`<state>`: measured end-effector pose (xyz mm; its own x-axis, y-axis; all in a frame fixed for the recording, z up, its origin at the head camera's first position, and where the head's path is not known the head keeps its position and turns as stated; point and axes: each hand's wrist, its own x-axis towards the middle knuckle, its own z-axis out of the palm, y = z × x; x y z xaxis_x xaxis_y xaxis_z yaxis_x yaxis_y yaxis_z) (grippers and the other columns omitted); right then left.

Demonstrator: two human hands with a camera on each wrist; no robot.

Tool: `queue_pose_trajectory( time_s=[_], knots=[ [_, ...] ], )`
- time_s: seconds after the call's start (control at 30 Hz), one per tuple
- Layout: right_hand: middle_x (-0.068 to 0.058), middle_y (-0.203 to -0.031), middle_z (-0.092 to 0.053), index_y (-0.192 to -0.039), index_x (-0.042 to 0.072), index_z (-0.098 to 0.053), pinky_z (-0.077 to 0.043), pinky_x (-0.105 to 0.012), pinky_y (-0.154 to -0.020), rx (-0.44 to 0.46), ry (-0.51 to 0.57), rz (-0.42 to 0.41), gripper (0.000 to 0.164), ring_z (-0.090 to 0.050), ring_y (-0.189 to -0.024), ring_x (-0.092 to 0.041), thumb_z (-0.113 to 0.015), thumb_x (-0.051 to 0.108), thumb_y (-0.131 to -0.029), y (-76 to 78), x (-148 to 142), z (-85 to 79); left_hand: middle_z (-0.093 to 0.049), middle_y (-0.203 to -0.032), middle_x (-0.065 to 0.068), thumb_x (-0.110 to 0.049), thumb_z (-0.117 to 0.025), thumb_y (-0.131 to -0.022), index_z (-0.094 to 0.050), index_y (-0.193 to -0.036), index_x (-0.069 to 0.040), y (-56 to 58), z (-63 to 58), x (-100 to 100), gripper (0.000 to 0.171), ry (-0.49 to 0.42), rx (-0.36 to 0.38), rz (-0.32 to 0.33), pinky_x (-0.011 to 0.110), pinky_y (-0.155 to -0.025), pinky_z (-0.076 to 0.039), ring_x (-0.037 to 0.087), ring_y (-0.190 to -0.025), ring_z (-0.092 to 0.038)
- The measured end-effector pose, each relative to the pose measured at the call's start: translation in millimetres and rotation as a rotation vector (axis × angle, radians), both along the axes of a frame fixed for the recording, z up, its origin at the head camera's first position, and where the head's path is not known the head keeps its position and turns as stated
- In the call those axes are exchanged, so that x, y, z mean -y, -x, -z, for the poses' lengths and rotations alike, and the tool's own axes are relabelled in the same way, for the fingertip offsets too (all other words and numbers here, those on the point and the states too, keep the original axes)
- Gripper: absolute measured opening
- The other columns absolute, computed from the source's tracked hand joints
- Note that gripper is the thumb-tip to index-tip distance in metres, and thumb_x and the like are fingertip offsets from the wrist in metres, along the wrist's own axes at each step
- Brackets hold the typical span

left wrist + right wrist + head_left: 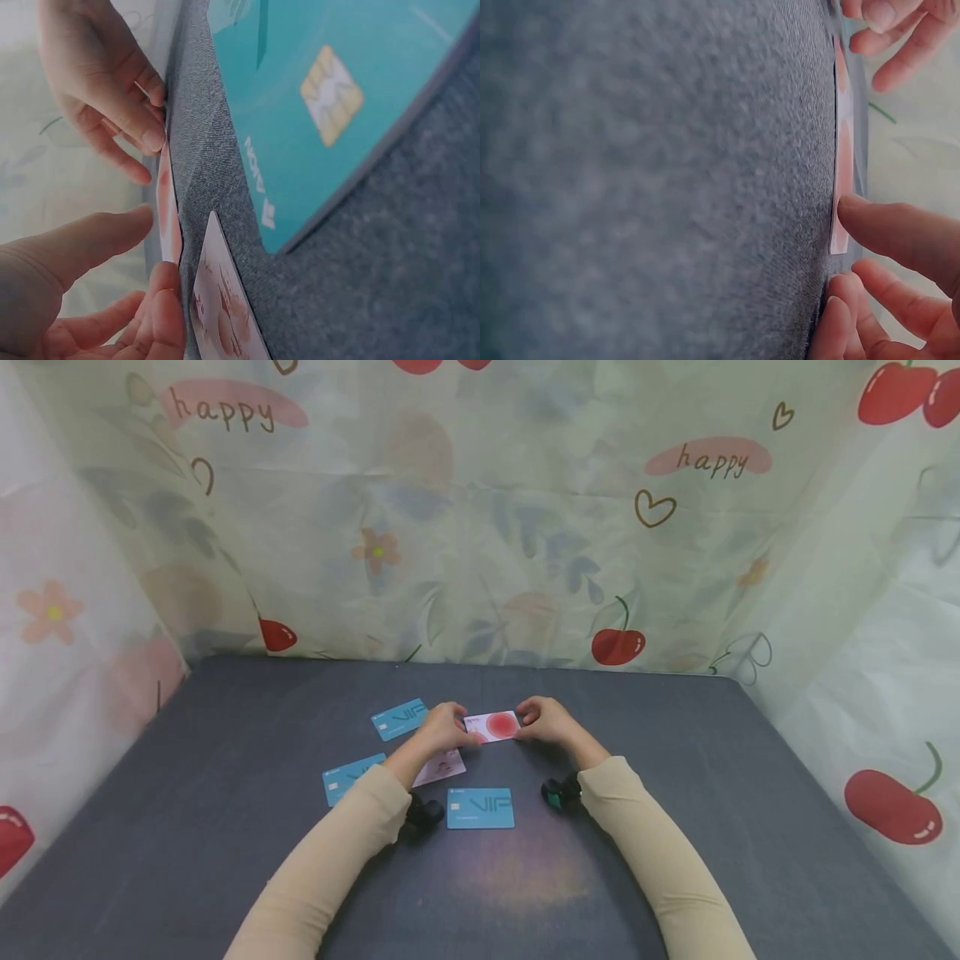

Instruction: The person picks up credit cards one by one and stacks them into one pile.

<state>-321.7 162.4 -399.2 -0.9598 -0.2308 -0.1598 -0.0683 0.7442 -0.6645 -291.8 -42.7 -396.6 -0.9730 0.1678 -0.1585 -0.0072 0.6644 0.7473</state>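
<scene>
A white-and-pink card with red round spots (493, 727) lies flat on the dark cloth surface, between both hands. At its left end is my left hand (442, 727), thumb and fingertips close around the corners; in the left wrist view its thumb (112, 229) stands slightly off the card. My right hand (551, 724) is at the right end; its thumb (877, 221) touches the card near the corner, while the other fingers rest just past the end. A paler pink card with a floral print (441, 766) lies partly hidden under the left forearm.
Three blue VIP cards lie about: one (399, 719) behind the left hand, another (345, 778) partly covered by the left sleeve, a third (481, 808) between the forearms. A patterned curtain (465, 527) hangs behind the table (675, 760). Both wrists carry black devices (562, 792).
</scene>
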Motion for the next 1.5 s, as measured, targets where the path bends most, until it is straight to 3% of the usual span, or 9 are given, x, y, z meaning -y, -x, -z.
queue_pose_trajectory(
  time_s=[0.17, 0.47, 0.87, 1.5],
  knots=[
    [-0.018, -0.1, -0.06, -0.12, -0.001, -0.055, -0.047, -0.028, -0.073, 0.025, -0.002, -0.004, 0.048, -0.055, -0.084, -0.022, -0.072, 0.01, -0.077, 3.7, 0.7, 1.4, -0.061, -0.108, 0.018, -0.016, -0.078, -0.071, -0.053, -0.121, 0.005, 2.0, 1.8, -3.8, 0.06, 0.031, 0.013, 0.013, 0.032, -0.082, -0.047, 0.021, -0.087, -0.055],
    [-0.015, -0.097, -0.06, -0.121, 0.001, -0.056, -0.045, -0.026, -0.071, 0.035, -0.011, -0.03, 0.048, -0.054, -0.083, -0.021, -0.072, 0.012, -0.078, 6.0, -1.2, 1.3, -0.057, -0.117, 0.02, -0.013, -0.078, -0.073, -0.052, -0.12, 0.004, 3.0, 0.3, -8.3, 0.056, 0.038, 0.042, -0.033, 0.037, -0.092, -0.045, 0.025, -0.096, -0.051],
    [-0.012, -0.095, -0.058, -0.122, 0.003, -0.056, -0.043, -0.025, -0.07, 0.049, -0.022, -0.038, 0.048, -0.052, -0.082, -0.02, -0.072, 0.013, -0.078, 9.5, -1.9, 3.9, -0.055, -0.117, 0.019, -0.013, -0.074, -0.077, -0.052, -0.118, 0.002, 2.9, 0.8, -10.8, 0.048, 0.013, 0.076, -0.103, 0.037, -0.092, -0.045, 0.027, -0.099, -0.051],
    [-0.012, -0.09, -0.06, -0.119, -0.002, -0.054, -0.043, -0.022, -0.065, 0.068, 0.069, 0.016, 0.047, -0.052, -0.076, -0.016, -0.072, 0.006, -0.076, 4.4, 1.0, 2.4, -0.058, -0.109, 0.018, -0.01, -0.074, -0.075, -0.055, -0.11, 0.002, 2.8, 1.7, -16.0, 0.041, 0.081, 0.008, -0.11, 0.036, -0.086, -0.047, 0.026, -0.093, -0.052]
  ],
)
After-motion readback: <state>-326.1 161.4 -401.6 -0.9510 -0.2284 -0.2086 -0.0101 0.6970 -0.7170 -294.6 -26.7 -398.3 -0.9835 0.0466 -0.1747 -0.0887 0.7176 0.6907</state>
